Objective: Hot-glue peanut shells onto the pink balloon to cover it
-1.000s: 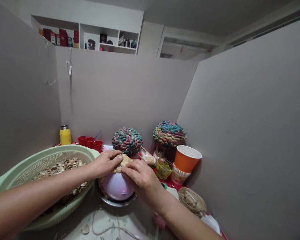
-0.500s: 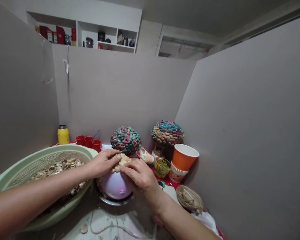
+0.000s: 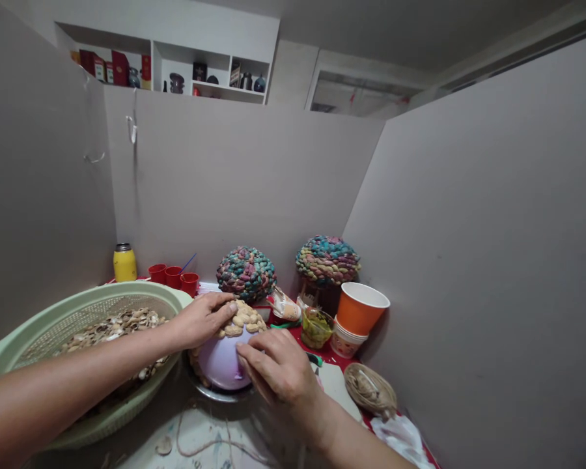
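A lilac balloon sits in a round metal bowl, its upper part covered with peanut shells. My left hand lies over the upper left of the shell layer, fingers stretched out and touching it. At the balloon's right side is my right hand, its fingers bent and pressed together with the tips close to the bare lilac surface. Whatever may be between those fingers is hidden. Left of the bowl stands a pale green basket holding many loose shells.
Two colourful shell-covered domes stand behind. Red cups and a yellow bottle are back left. An orange paper bucket, a glass bowl and coiled twine lie right. Grey panels enclose the table.
My right hand has come off the shell layer and moved slightly down and right, uncovering more peanut shells. The left hand stays in place on the balloon.
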A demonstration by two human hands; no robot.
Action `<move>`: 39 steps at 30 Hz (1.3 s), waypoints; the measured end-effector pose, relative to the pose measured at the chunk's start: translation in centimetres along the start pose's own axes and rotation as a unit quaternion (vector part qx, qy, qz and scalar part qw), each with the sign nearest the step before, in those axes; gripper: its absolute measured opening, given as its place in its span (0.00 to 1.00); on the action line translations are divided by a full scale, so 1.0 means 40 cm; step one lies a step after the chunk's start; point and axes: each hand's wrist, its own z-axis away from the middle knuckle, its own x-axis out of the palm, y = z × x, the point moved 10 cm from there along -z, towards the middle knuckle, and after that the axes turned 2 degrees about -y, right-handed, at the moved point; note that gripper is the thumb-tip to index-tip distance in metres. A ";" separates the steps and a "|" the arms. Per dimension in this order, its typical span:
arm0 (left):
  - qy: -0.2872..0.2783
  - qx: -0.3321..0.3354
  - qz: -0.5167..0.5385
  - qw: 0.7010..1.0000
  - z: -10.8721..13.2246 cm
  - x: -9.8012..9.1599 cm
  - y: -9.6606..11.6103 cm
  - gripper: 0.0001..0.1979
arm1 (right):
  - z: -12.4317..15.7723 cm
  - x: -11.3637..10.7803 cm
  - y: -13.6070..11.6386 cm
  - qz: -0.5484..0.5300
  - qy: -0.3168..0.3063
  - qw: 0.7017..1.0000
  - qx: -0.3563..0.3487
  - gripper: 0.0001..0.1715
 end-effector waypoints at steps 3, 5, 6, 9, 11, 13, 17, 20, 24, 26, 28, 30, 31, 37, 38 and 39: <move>0.004 -0.002 -0.002 1.000 0.001 -0.002 0.001 0.22 | -0.012 0.013 0.002 0.015 -0.002 1.000 0.008 0.10; 0.006 -0.004 -0.002 1.000 0.002 -0.004 0.001 0.23 | -0.016 0.019 0.003 0.022 -0.003 1.000 0.011 0.10; 0.007 -0.005 -0.002 1.000 0.002 -0.004 0.001 0.23 | -0.017 0.020 0.004 0.026 -0.002 1.000 0.012 0.10; 0.008 -0.009 -0.003 1.000 0.001 -0.003 -0.001 0.23 | -0.017 0.024 0.004 0.031 -0.005 0.999 0.013 0.11; 0.006 -0.010 -0.002 1.000 0.000 -0.001 -0.002 0.24 | -0.017 0.023 0.004 0.033 -0.005 0.999 0.013 0.12; 0.004 -0.010 -0.001 1.000 0.000 0.000 -0.002 0.24 | -0.020 0.022 0.002 0.038 -0.002 0.999 0.012 0.12; -0.002 -0.011 0.000 1.000 0.002 0.001 0.000 0.23 | -0.026 0.017 -0.002 0.046 0.009 0.999 0.014 0.11; -0.008 -0.012 0.004 1.000 0.006 -0.001 0.005 0.22 | -0.025 0.011 0.002 0.030 0.004 0.999 0.028 0.10; -0.016 -0.016 0.016 1.000 0.010 0.000 0.007 0.24 | -0.011 -0.016 0.021 -0.004 0.002 0.998 0.070 0.09; -0.009 -0.027 0.020 0.999 0.009 -0.006 0.004 0.26 | 0.001 -0.038 0.029 -0.009 0.012 0.997 0.082 0.09; 0.005 -0.043 0.020 0.999 0.012 -0.021 0.007 0.28 | 0.014 -0.055 0.038 -0.008 0.016 0.995 0.094 0.09; 0.023 -0.056 0.016 0.998 0.027 -0.045 0.025 0.30 | 0.028 -0.064 0.050 -0.006 0.010 0.994 0.111 0.09; 0.032 -0.061 0.014 0.998 0.043 -0.057 0.039 0.30 | 0.034 -0.067 0.055 -0.006 0.007 0.993 0.119 0.09; 0.072 0.068 0.004 0.995 0.250 0.000 0.142 0.22 | 0.046 -0.142 0.029 -0.037 0.055 0.990 0.126 0.08; 0.038 0.149 -0.005 0.988 0.294 0.063 0.163 0.23 | 0.050 -0.170 0.011 -0.045 0.073 0.989 0.122 0.09; -0.029 0.226 -0.013 0.974 0.341 0.152 0.175 0.24 | 0.057 -0.204 -0.012 -0.055 0.094 0.987 0.116 0.09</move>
